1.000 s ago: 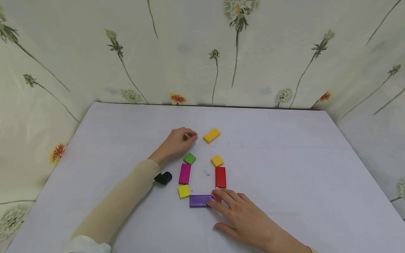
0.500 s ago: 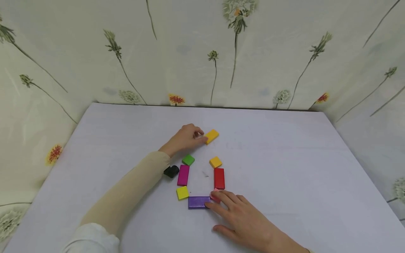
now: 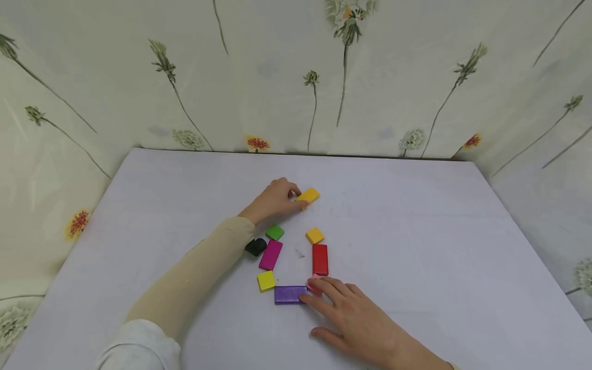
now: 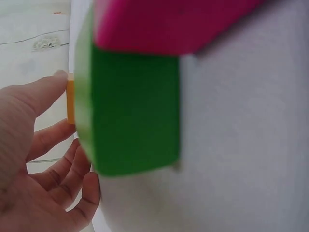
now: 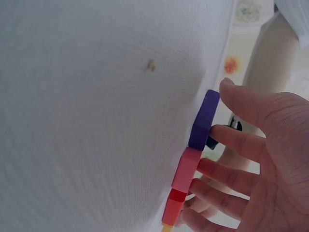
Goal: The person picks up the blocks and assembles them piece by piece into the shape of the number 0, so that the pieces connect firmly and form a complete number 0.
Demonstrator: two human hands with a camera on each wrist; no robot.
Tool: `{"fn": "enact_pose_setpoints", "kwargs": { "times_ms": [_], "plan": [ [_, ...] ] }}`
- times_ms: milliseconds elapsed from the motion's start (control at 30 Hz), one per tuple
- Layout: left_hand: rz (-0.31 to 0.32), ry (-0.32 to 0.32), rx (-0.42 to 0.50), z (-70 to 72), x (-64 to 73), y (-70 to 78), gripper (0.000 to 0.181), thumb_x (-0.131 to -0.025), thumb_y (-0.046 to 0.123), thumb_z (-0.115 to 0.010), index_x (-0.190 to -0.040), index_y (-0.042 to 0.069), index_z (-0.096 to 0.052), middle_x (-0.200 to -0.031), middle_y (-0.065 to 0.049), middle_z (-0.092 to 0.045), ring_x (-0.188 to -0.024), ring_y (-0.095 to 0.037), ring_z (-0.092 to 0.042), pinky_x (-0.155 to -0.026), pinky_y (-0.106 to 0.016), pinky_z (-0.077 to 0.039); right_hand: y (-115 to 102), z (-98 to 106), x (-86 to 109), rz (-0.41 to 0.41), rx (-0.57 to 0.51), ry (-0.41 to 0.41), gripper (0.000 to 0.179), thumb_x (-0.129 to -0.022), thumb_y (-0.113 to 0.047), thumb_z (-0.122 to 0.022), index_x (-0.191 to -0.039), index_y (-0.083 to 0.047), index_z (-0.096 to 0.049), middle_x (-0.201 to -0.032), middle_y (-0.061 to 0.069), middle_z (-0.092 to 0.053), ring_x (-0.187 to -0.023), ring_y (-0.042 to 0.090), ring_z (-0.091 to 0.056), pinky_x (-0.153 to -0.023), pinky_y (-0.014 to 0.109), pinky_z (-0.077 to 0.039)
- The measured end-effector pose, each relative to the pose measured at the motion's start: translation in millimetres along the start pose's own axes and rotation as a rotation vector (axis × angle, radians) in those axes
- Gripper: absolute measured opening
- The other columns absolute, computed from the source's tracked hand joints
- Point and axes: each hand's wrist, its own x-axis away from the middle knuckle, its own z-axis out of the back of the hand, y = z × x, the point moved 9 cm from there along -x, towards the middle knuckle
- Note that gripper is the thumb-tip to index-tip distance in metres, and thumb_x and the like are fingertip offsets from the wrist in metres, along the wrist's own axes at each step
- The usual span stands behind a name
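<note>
At the far end of the blocks, my left hand (image 3: 276, 198) pinches an oblong orange-yellow block (image 3: 311, 195) between thumb and index finger. In the left wrist view its other fingers are loosely bent, and a green block (image 4: 135, 111) and a magenta block (image 4: 154, 24) loom close, hiding most of the orange-yellow one. Fingers fairly straight, my right hand (image 3: 353, 318) rests its fingertips on the pink block (image 5: 187, 170) and on the right end of the purple block (image 3: 289, 295). Fingers cover most of the pink block in the head view.
A red block (image 3: 320, 259) and a small orange-yellow block (image 3: 315, 236) line the right side. A small yellow block (image 3: 266, 281) sits at the lower left. The black wrist camera (image 3: 256, 247) under the left sleeve is against the magenta block. All lie on a white table (image 3: 416, 231).
My left hand has moved right and taken hold of the oblong orange-yellow block. The magenta block has turned, its far end shifting right beside the black wrist camera. My right hand stays put.
</note>
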Motion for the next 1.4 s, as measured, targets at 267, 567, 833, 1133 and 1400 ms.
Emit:
{"fn": "enact_pose_setpoints", "kwargs": {
  "times_ms": [267, 567, 833, 1133, 1400],
  "plan": [
    [-0.009, -0.029, 0.024, 6.1, 2.4, -1.4, 0.039, -0.09, 0.032, -0.07, -0.117, 0.003, -0.069, -0.104, -0.006, -0.06, -0.097, -0.019, -0.051, -0.084, -0.032, -0.044, 0, 2, -0.7, 0.007, 0.007, 0.022, 0.06, -0.093, -0.058, -0.055, -0.144, -0.026, -0.049, -0.15, 0.003, -0.039, -0.133, 0.023, -0.039, -0.1, 0.047, -0.043],
    [0.005, -0.02, 0.062, 9.8, 5.2, -10.4, 0.034, -0.089, 0.029, -0.073, -0.116, 0.009, -0.067, -0.106, -0.003, -0.064, -0.096, -0.018, -0.057, -0.086, -0.032, -0.047, -1, 3, -1.5, 0.005, 0.018, 0.041, 0.059, -0.092, -0.057, -0.057, -0.142, -0.027, -0.05, -0.148, 0.002, -0.041, -0.132, 0.023, -0.04, -0.099, 0.046, -0.044],
    [-0.044, 0.007, 0.078, 16.0, 11.4, -15.5, 0.028, -0.09, 0.023, -0.072, -0.113, 0.009, -0.07, -0.104, -0.005, -0.066, -0.095, -0.019, -0.058, -0.086, -0.031, -0.048, -1, 5, -1.9, 0.022, 0.023, 0.088, 0.057, -0.092, -0.055, -0.059, -0.14, -0.025, -0.052, -0.146, 0.002, -0.043, -0.131, 0.022, -0.04, -0.097, 0.044, -0.045],
    [-0.022, -0.024, 0.087, 15.0, 22.6, -17.9, 0.026, -0.09, 0.022, -0.073, -0.111, 0.009, -0.072, -0.104, -0.003, -0.064, -0.094, -0.019, -0.057, -0.082, -0.029, -0.048, -1, 5, -1.7, 0.015, 0.021, 0.085, 0.057, -0.092, -0.056, -0.058, -0.14, -0.025, -0.052, -0.145, 0.002, -0.043, -0.132, 0.022, -0.04, -0.097, 0.044, -0.045],
    [-0.04, -0.083, 0.084, 8.7, 32.7, -15.5, 0.025, -0.091, 0.021, -0.072, -0.112, 0.007, -0.072, -0.103, -0.003, -0.065, -0.092, -0.018, -0.058, -0.081, -0.029, -0.049, -1, 4, -1.3, 0.009, 0.012, 0.063, 0.057, -0.093, -0.057, -0.057, -0.14, -0.026, -0.052, -0.146, 0.002, -0.042, -0.131, 0.023, -0.04, -0.097, 0.046, -0.045]
  ]
}}
